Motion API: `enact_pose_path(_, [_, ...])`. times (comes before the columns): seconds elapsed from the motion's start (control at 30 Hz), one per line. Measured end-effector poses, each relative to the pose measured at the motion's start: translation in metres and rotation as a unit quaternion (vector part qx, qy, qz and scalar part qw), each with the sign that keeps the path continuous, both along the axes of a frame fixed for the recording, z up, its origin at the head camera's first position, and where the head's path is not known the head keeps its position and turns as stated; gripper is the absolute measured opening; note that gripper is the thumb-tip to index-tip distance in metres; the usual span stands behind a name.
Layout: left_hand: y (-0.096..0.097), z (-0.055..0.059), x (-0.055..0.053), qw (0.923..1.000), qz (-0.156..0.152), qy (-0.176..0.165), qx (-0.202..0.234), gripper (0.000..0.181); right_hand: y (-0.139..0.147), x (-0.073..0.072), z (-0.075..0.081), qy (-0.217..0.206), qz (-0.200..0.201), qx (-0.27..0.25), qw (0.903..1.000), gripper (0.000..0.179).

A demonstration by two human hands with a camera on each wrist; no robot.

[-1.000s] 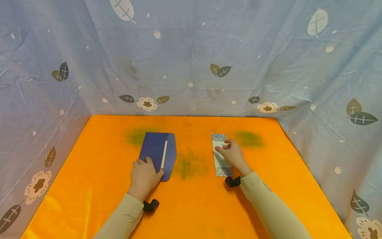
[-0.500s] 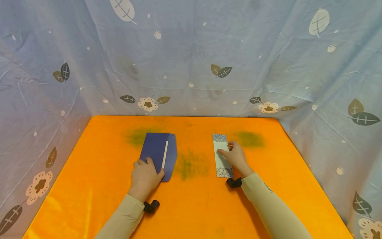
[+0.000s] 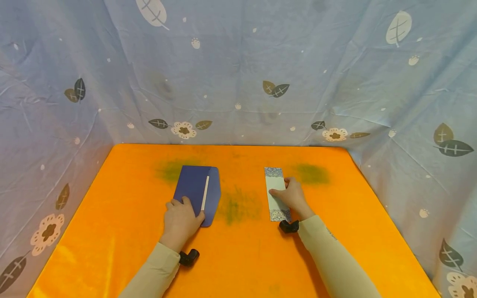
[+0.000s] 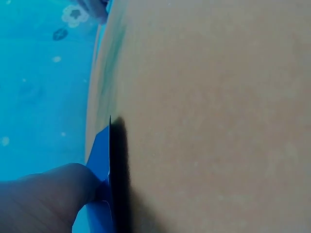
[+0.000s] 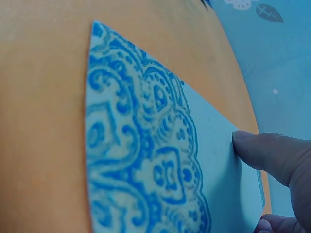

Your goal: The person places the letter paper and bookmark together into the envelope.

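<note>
On the left of the table lies a dark blue envelope (image 3: 191,182), its flap to the right and a white strip along the fold. My left hand (image 3: 181,219) grips its near end, thumb by the flap's near corner. Close up in the left wrist view, the thumb bears on the blue paper (image 4: 100,150), which casts a dark shadow. A pale card (image 3: 275,194) with blue lace-like patterned ends lies to the right. My right hand (image 3: 294,196) pinches its right long edge, thumb on the face and fingers at the edge. The fingers' undersides are hidden.
An orange cloth (image 3: 238,260) with greenish smudges covers the table. Patterned grey-blue curtains (image 3: 238,74) rise behind it and at both sides. Black wrist mounts (image 3: 189,257) sit at both cuffs.
My right hand has lowered; its thumb has come down onto the card and its fingers have closed at the right edge. The left hand and envelope stay put.
</note>
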State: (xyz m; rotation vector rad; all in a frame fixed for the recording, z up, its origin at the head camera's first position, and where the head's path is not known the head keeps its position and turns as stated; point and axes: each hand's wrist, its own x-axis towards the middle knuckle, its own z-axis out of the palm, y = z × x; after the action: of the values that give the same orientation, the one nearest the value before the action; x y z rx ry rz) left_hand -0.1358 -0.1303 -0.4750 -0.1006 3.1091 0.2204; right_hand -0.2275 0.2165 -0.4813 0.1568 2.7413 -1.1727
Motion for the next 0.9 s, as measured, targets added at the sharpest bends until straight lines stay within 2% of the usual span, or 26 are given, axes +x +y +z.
enact_pose_path(0.63, [0.0003,-0.0003,-0.0025,1.0,-0.002,0.002,-0.004,0.087,0.001,-0.0017,-0.001,-0.01,-0.007,-0.01,0.9999,0.089])
enact_pose_path(0.9, [0.0001,0.0006,-0.0021,1.0,-0.002,0.003,-0.004,0.087,0.0021,-0.002,-0.0004,-0.034,-0.024,-0.05,0.9979,0.079])
